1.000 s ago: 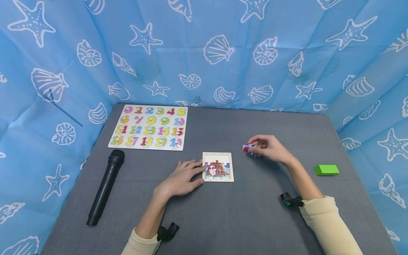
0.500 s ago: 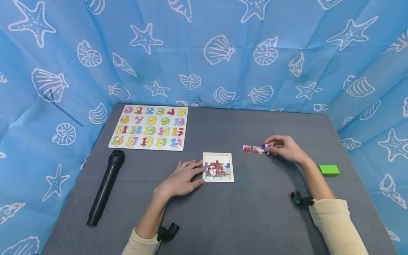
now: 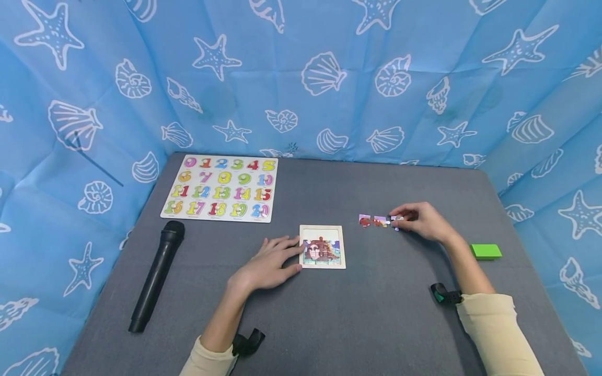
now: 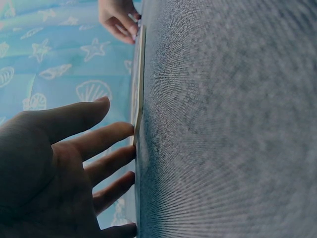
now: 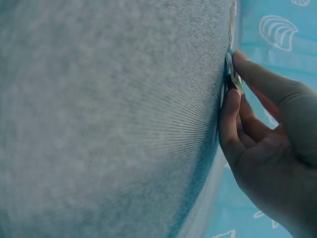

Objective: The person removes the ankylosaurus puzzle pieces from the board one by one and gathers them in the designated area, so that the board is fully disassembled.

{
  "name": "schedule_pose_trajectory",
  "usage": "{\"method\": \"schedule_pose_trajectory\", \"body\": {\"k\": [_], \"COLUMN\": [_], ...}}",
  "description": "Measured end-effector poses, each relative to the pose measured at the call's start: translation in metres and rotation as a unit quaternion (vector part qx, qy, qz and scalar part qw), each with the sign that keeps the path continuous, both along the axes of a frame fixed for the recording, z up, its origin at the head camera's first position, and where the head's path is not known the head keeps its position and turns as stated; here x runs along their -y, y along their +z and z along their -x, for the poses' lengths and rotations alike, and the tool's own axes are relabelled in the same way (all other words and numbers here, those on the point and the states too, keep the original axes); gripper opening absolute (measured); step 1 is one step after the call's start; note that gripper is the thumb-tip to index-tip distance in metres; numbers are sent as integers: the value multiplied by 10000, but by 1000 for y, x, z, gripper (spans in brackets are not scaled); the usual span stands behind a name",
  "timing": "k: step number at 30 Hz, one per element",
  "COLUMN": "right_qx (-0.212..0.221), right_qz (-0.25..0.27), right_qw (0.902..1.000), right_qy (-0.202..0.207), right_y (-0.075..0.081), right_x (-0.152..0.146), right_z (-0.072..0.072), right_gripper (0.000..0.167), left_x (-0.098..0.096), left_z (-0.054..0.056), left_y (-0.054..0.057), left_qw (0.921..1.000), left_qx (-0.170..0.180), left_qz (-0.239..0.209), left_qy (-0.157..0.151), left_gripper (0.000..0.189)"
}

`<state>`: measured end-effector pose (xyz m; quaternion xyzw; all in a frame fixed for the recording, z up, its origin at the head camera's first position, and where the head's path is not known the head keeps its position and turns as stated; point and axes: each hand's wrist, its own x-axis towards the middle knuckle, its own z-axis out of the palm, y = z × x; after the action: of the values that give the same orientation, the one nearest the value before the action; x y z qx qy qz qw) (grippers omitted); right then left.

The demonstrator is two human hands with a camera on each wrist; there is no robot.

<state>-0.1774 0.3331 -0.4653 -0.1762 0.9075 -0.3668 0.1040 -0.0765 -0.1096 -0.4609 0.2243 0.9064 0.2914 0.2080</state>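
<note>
Left hand (image 3: 268, 265) spread, touching the 9 o'clock rim of a square pale-wood puzzle tray (image 3: 323, 233). Right hand (image 3: 421, 222), between the tray's 2 and 3 o'clock, pinches a thin multicoloured jigsaw piece (image 5: 236, 79); two red-and-purple pieces (image 3: 364, 220) lie at its 9.

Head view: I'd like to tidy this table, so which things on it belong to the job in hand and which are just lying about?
Seemingly in use:
- puzzle frame, touched by the left hand
- loose puzzle pieces, one pinched by the right hand

Apparently just lying about:
- number board
- black microphone
- green block
</note>
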Motion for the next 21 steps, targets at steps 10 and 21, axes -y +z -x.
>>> {"method": "schedule_pose_trajectory", "body": {"k": [10,21], "right_qx": [-65,-182], "right_qz": [-316,-409], "right_qw": [9995,9989], "right_qy": [-74,-114], "right_y": [3,4], "right_x": [2,5], "right_z": [-2,-3], "right_gripper": [23,23], "left_x": [0,0], "left_z": [-1,-1], "left_y": [1,1], "left_qw": [10000,10000], "left_qx": [7,26], "left_qz": [-1,-5], "left_qy": [13,10], "left_gripper": [53,54]}}
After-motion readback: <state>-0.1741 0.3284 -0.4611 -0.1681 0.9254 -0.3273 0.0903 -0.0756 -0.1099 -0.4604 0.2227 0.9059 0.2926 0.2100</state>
